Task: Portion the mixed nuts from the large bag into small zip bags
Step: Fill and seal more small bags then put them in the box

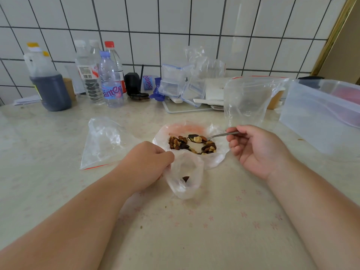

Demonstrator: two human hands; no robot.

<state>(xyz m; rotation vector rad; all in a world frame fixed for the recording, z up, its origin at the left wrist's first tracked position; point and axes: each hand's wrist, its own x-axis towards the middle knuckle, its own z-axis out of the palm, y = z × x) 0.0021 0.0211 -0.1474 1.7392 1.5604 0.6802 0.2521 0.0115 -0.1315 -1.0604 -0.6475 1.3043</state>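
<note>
The large bag (216,158) lies open on the counter's middle, with mixed nuts (176,143) heaped inside. My right hand (257,151) grips a metal spoon (220,135) whose bowl, loaded with nuts, hovers over the bag's opening. My left hand (148,166) pinches the rim of a small clear bag (185,182) held open just in front of the large bag; a dark nut lies at its bottom. An empty zip bag (101,145) with a red strip lies flat to the left. Another zip bag (247,100) stands upright behind the right hand.
Several bottles (111,80) and a dark jug (48,82) line the tiled wall at back left. Clear lidded containers (175,82) sit at back centre. A large translucent tub (321,114) stands at the right. The counter has a pale flowered cover (214,230).
</note>
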